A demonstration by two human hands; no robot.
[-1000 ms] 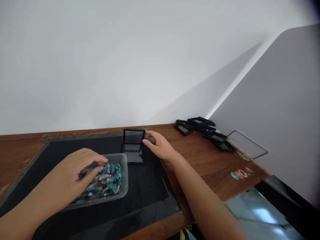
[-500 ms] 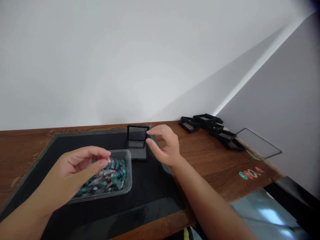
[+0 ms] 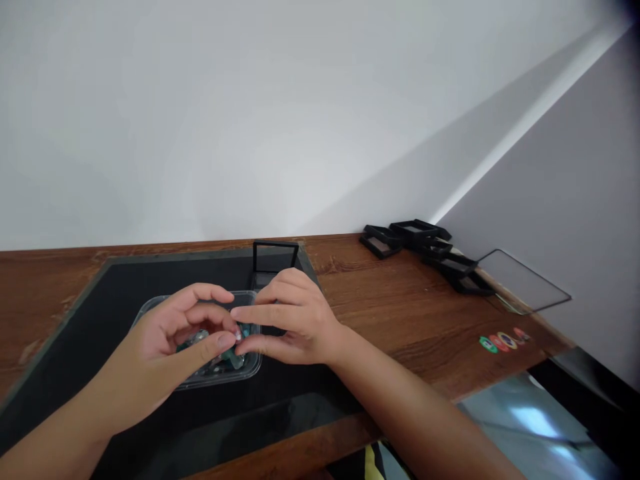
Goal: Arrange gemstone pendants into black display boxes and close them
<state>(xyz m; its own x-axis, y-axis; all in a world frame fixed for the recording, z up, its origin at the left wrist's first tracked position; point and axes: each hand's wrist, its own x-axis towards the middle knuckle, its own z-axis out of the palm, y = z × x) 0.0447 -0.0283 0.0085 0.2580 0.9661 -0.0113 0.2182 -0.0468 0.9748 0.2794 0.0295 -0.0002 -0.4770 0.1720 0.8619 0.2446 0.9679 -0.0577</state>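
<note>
In my left hand (image 3: 170, 340), thumb and fingers are closed on a small pinkish clear piece (image 3: 237, 336), perhaps a bead or crystal; its exact kind is too small to tell. My right hand (image 3: 293, 320) has come up to it from the right, with index finger and thumb apart on either side of the piece. Whether they touch it I cannot tell. Beneath both hands stands a clear plastic tub (image 3: 245, 377) of teal, clear and brownish glassy pieces (image 3: 233, 359), mostly covered by my hands. Behind my right hand, a black hinged frame (image 3: 276, 244) stands raised, its lower half largely hidden.
A black mat (image 3: 150, 270) lies under the tub on the wooden table (image 3: 380, 300). Several black frames (image 3: 425, 243) are piled at the back right by the wall. A thin black wire-like outline (image 3: 530, 280) leans there. Several small coloured round stickers or tokens (image 3: 505, 341) lie near the right edge.
My right hand has moved left and down from beside the hinged frame to my left fingertips. My left hand has shifted slightly right, still with the small piece.
</note>
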